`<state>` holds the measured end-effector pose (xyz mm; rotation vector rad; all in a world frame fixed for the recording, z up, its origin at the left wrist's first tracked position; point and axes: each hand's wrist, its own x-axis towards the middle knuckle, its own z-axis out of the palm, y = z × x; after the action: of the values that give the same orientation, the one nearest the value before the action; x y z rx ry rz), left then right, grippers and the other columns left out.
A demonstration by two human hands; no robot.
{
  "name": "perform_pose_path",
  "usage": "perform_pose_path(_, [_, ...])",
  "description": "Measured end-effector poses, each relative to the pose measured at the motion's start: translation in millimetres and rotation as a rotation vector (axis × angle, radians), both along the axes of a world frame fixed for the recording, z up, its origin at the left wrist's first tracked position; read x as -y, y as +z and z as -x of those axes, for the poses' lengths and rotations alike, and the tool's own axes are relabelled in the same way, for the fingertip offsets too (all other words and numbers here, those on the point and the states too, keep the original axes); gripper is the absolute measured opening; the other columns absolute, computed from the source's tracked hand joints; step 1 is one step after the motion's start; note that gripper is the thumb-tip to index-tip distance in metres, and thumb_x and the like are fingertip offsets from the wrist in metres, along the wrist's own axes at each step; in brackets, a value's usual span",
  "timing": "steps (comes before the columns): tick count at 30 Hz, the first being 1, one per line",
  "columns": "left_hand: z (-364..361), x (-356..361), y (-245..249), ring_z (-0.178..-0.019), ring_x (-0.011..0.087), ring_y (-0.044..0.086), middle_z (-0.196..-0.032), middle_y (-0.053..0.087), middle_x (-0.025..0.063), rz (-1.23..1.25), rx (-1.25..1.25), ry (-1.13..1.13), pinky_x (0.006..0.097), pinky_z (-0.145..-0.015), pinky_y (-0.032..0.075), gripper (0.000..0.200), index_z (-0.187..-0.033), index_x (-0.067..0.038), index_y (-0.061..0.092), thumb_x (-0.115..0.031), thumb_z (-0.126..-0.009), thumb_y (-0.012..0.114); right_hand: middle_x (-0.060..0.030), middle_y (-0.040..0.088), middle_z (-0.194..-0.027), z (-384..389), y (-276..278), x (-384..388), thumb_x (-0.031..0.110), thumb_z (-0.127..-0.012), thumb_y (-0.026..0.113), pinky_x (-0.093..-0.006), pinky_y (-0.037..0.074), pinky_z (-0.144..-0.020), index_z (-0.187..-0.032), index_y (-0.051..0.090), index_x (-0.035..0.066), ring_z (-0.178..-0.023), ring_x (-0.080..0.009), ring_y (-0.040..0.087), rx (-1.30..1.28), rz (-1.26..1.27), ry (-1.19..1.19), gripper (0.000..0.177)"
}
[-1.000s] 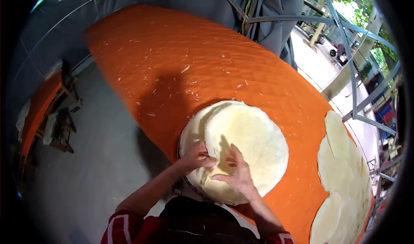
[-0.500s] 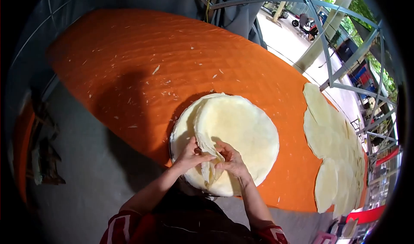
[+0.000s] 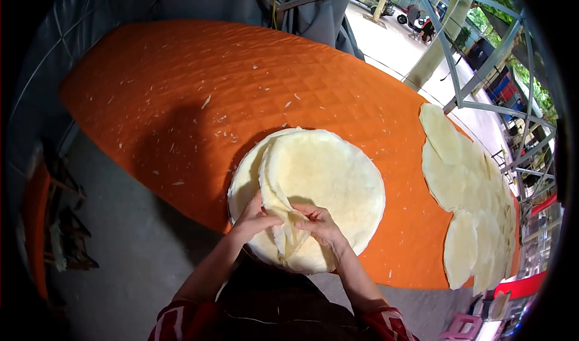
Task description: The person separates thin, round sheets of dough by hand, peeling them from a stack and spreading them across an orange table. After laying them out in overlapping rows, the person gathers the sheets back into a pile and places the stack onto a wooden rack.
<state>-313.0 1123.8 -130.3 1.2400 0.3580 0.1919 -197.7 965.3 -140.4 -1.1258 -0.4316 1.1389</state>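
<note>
Left hand (image 3: 254, 219) and right hand (image 3: 321, 224) are pinching the creased rim of a pale round sheet (image 3: 325, 175), near edge of orange worktop (image 3: 181, 88).

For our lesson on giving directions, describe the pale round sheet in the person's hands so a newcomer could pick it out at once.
Find the large orange surface, then the pale round stack at its near edge. Your target is its top sheet: unlike the overlapping sheets at the far right, its near-left edge is gathered between the left hand and right hand.
</note>
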Motion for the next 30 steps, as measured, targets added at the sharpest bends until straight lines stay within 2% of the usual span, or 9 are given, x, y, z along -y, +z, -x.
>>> perform_pose_path(5, [5, -7, -3, -0.074, 0.0138, 0.055, -0.095, 0.055, 0.0055, 0.276, -0.297, 0.301, 0.0248, -0.058, 0.046, 0.045, -0.112, -0.005, 0.048, -0.005, -0.070, 0.061, -0.0072, 0.061, -0.093, 7, -3, -3, 0.011, -0.083, 0.056, -0.0258, 0.049, -0.070, -0.104, 0.056, -0.002, -0.081, -0.0135, 0.058, -0.097, 0.153, -0.292, 0.025])
perform_pose_path(9, [6, -18, -28, -0.075, 0.0153, 0.055, -0.090, 0.056, 0.0068, 0.063, -0.151, 0.161, 0.0288, -0.063, 0.048, 0.034, -0.107, -0.003, 0.051, -0.013, -0.075, 0.054, -0.0063, 0.061, -0.078, 1, -28, -8, 0.014, -0.081, 0.054, -0.0223, 0.041, -0.064, -0.090, 0.061, -0.005, -0.071, -0.0099, 0.051, 0.627, 0.097, -0.267, 0.022])
perform_pose_path(11, [9, -24, -9, -0.076, 0.0202, 0.056, -0.090, 0.055, 0.0091, -0.029, -0.262, 0.059, 0.0336, -0.068, 0.048, 0.040, -0.108, 0.001, 0.050, -0.010, -0.070, 0.051, -0.0045, 0.062, -0.083, -19, 37, 11, 0.027, -0.083, 0.057, -0.0251, 0.043, -0.068, -0.090, 0.062, -0.003, -0.072, -0.0095, 0.050, 0.114, 0.238, -0.306, 0.031])
perform_pose_path(16, [6, -25, -35, -0.097, 0.0262, 0.051, -0.109, 0.051, 0.0131, 0.299, -0.153, 0.204, 0.0348, -0.085, 0.041, 0.052, -0.118, 0.003, 0.040, -0.002, -0.068, 0.054, -0.0074, 0.061, -0.084, -128, 70, 165, 0.025, -0.085, 0.052, -0.0320, 0.048, -0.072, -0.095, 0.058, -0.002, -0.078, -0.0175, 0.058, 0.031, 0.106, -0.780, 0.029])
perform_pose_path(20, [6, -35, -46, -0.095, 0.0259, 0.051, -0.108, 0.050, 0.0126, 0.256, -0.184, 0.188, 0.0362, -0.086, 0.041, 0.049, -0.116, 0.002, 0.041, -0.002, -0.069, 0.054, 0.0025, 0.050, -0.063, -132, 109, 341, 0.023, -0.084, 0.053, -0.0251, 0.038, -0.046, -0.086, 0.061, 0.003, -0.052, -0.0083, 0.046, 0.718, 0.616, -1.128, 0.022])
perform_pose_path(23, [20, -35, -49, -0.098, 0.0281, 0.050, -0.114, 0.047, 0.0131, 0.133, -0.106, 0.108, 0.0369, -0.086, 0.042, 0.056, -0.121, -0.001, 0.038, 0.000, -0.066, 0.054, 0.0031, 0.051, -0.066, -90, 107, 427, 0.023, -0.083, 0.054, -0.0216, 0.039, -0.048, -0.085, 0.061, 0.003, -0.054, -0.0058, 0.047, 0.467, 0.500, -1.373, 0.021])
perform_pose_path(25, [17, -40, -34, -0.099, 0.0280, 0.050, -0.116, 0.046, 0.0133, 0.495, -0.088, -0.002, 0.0366, -0.086, 0.042, 0.060, -0.122, -0.003, 0.037, 0.001, -0.065, 0.054, -0.0052, 0.058, -0.069, -77, 50, 504, 0.027, -0.081, 0.056, -0.0293, 0.045, -0.053, -0.094, 0.057, 0.000, -0.057, -0.0168, 0.055, 0.494, 0.461, -1.426, 0.030])
perform_pose_path(28, [14, -22, 1, -0.102, 0.0256, 0.049, -0.116, 0.046, 0.0120, 0.350, -0.044, -0.114, 0.0366, -0.085, 0.043, 0.062, -0.122, -0.003, 0.037, 0.002, -0.063, 0.055, -0.0179, 0.061, -0.082, -65, 35, 485, 0.032, -0.079, 0.058, -0.0390, 0.047, -0.065, -0.105, 0.050, -0.003, -0.073, -0.0318, 0.059, 0.802, 2.022, -1.117, 0.045])
perform_pose_path(30, [-2, 5, 10, -0.103, 0.0244, 0.049, -0.117, 0.047, 0.0109, 0.183, -0.017, -0.027, 0.0368, -0.085, 0.043, 0.064, -0.122, -0.003, 0.037, 0.002, -0.062, 0.057, -0.0230, 0.055, -0.103, -91, -2, 447, 0.035, -0.075, 0.062, -0.0433, 0.044, -0.076, -0.111, 0.045, -0.003, -0.093, -0.0362, 0.054, 1.228, 1.674, -1.290, 0.054])
